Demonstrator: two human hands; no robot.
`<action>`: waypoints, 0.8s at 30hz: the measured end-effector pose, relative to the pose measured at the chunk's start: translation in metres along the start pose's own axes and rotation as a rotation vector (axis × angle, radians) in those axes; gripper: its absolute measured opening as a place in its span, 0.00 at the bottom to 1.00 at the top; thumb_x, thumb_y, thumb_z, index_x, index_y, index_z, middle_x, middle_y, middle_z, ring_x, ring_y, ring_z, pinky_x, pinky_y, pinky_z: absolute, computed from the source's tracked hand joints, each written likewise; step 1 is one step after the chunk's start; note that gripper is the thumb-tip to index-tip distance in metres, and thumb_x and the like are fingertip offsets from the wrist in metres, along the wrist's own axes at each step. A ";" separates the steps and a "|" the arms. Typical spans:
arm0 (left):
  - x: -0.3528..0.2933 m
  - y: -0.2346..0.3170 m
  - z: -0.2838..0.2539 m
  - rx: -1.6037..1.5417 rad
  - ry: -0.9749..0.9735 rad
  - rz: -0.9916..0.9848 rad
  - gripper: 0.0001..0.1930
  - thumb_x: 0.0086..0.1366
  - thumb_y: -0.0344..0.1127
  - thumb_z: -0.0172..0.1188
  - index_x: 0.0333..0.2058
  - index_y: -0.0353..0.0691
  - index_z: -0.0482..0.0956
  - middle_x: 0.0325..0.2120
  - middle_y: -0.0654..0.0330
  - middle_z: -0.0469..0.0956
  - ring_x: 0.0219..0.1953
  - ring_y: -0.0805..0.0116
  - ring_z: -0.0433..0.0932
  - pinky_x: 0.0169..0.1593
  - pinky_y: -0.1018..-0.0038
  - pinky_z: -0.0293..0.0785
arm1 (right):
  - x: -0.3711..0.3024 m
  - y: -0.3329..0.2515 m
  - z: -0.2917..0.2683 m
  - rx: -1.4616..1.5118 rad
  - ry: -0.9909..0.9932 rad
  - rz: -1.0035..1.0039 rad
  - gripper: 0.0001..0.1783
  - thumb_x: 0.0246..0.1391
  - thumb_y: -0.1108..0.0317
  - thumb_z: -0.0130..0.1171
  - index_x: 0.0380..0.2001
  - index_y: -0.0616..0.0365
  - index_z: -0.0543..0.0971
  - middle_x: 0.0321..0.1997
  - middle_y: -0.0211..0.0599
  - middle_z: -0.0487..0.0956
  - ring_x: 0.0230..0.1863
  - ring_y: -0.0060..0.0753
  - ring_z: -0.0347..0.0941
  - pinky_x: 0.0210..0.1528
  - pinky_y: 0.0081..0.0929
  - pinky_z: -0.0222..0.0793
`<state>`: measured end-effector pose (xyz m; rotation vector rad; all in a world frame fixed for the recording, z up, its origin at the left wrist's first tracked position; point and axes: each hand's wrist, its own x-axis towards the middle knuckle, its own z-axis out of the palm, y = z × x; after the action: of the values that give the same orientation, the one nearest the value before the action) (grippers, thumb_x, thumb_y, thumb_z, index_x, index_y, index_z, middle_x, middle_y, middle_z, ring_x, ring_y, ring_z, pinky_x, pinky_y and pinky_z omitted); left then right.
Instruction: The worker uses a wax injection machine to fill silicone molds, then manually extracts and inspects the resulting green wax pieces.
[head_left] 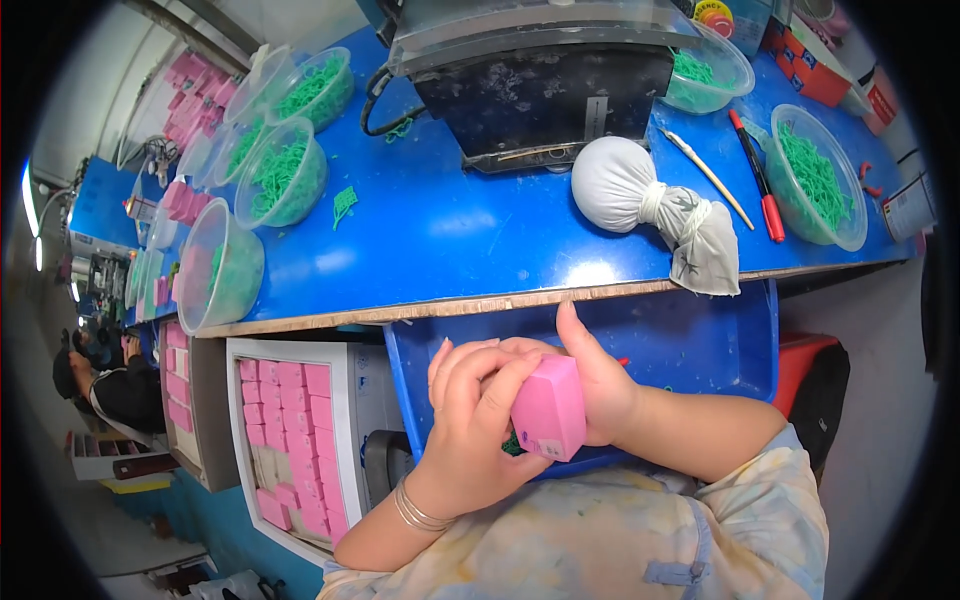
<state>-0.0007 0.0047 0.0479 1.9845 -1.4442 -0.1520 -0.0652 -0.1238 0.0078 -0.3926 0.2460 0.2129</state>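
Observation:
In front of my body I hold a pink rectangular block [548,410], which looks like a rubber mould, with a small marking near its lower end. My left hand [470,410] is closed round its left side, fingers bent over it. My right hand [600,385] presses against the other side with the thumb pointing up; its fingers are mostly hidden behind the block and my left hand. A bit of green material [513,445] shows under my left hand. Below my hands is a blue tray [700,345], set under the table edge.
On the blue table [430,235] stand a black machine [540,110], a tied white cloth pouch [612,185], a pointed stick [705,175], a red-capped marker [765,190] and several tubs of green strands [815,165]. A white box of pink blocks [295,420] sits left. Another person [125,390] works far left.

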 end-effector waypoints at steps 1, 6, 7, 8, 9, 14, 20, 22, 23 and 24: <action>-0.001 0.000 0.000 0.005 0.003 -0.001 0.41 0.34 0.33 0.70 0.52 0.42 0.64 0.45 0.53 0.63 0.50 0.49 0.63 0.55 0.51 0.53 | -0.001 0.000 -0.002 -0.002 -0.005 0.001 0.42 0.51 0.29 0.25 0.41 0.57 0.70 0.30 0.37 0.74 0.30 0.32 0.72 0.34 0.28 0.71; -0.010 -0.005 0.007 0.113 0.110 -0.148 0.42 0.33 0.34 0.72 0.51 0.40 0.64 0.43 0.52 0.64 0.52 0.50 0.62 0.56 0.55 0.55 | -0.002 0.012 -0.009 -0.308 -0.145 -0.318 0.28 0.56 0.49 0.49 0.53 0.55 0.62 0.38 0.36 0.72 0.37 0.26 0.71 0.39 0.26 0.70; -0.009 -0.004 0.006 0.114 0.112 -0.149 0.42 0.33 0.34 0.72 0.51 0.40 0.64 0.43 0.52 0.64 0.52 0.50 0.62 0.56 0.55 0.55 | -0.007 0.003 -0.004 -0.342 -0.129 -0.179 0.28 0.54 0.63 0.56 0.55 0.56 0.58 0.41 0.35 0.70 0.38 0.25 0.71 0.39 0.24 0.70; -0.005 -0.001 0.004 0.083 0.133 -0.131 0.41 0.34 0.34 0.71 0.51 0.40 0.64 0.45 0.52 0.64 0.52 0.48 0.61 0.56 0.53 0.53 | -0.005 0.003 -0.005 -0.344 -0.130 -0.177 0.28 0.54 0.63 0.56 0.55 0.56 0.58 0.41 0.35 0.70 0.38 0.25 0.71 0.39 0.24 0.70; -0.003 0.002 0.001 0.052 0.157 -0.109 0.40 0.35 0.34 0.70 0.52 0.40 0.64 0.47 0.52 0.64 0.53 0.47 0.61 0.56 0.52 0.51 | -0.004 0.002 -0.005 -0.321 -0.132 -0.110 0.29 0.53 0.65 0.56 0.55 0.56 0.57 0.42 0.36 0.70 0.38 0.26 0.70 0.39 0.24 0.70; -0.007 -0.003 -0.008 0.126 0.094 -0.071 0.39 0.37 0.34 0.69 0.51 0.38 0.63 0.49 0.51 0.64 0.56 0.46 0.58 0.58 0.50 0.45 | -0.003 0.005 -0.002 -0.508 -0.131 -0.152 0.33 0.52 0.64 0.57 0.57 0.58 0.55 0.48 0.40 0.66 0.45 0.30 0.68 0.45 0.27 0.68; -0.028 -0.013 -0.028 -0.997 0.388 -0.425 0.37 0.43 0.31 0.67 0.52 0.35 0.59 0.50 0.50 0.65 0.53 0.55 0.66 0.56 0.64 0.63 | -0.012 -0.037 0.041 -0.586 -0.103 -0.652 0.38 0.55 0.53 0.52 0.60 0.62 0.49 0.52 0.46 0.62 0.51 0.37 0.64 0.52 0.34 0.62; -0.032 -0.017 -0.046 -1.701 0.346 -0.553 0.30 0.53 0.39 0.62 0.51 0.35 0.62 0.48 0.48 0.68 0.50 0.53 0.70 0.53 0.62 0.67 | -0.012 -0.072 0.060 -0.394 0.001 -0.648 0.36 0.57 0.47 0.46 0.58 0.63 0.51 0.50 0.47 0.63 0.47 0.36 0.68 0.45 0.32 0.67; -0.035 -0.023 -0.049 -1.706 0.344 -0.533 0.30 0.53 0.39 0.62 0.51 0.35 0.62 0.48 0.48 0.68 0.50 0.53 0.70 0.53 0.62 0.67 | -0.011 -0.092 0.070 -0.373 0.101 -0.651 0.35 0.58 0.46 0.43 0.56 0.64 0.55 0.47 0.46 0.66 0.43 0.35 0.70 0.41 0.30 0.68; -0.039 -0.028 -0.049 -1.794 0.371 -0.539 0.27 0.55 0.43 0.59 0.51 0.35 0.63 0.47 0.47 0.69 0.47 0.54 0.71 0.50 0.62 0.69 | -0.011 -0.112 0.079 -0.352 0.199 -0.658 0.34 0.59 0.45 0.40 0.54 0.66 0.58 0.44 0.46 0.69 0.39 0.34 0.72 0.37 0.29 0.69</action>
<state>0.0296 0.0653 0.0581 0.6729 -0.0985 -0.8732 -0.0326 -0.1948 0.1212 -0.8224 0.2626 -0.4392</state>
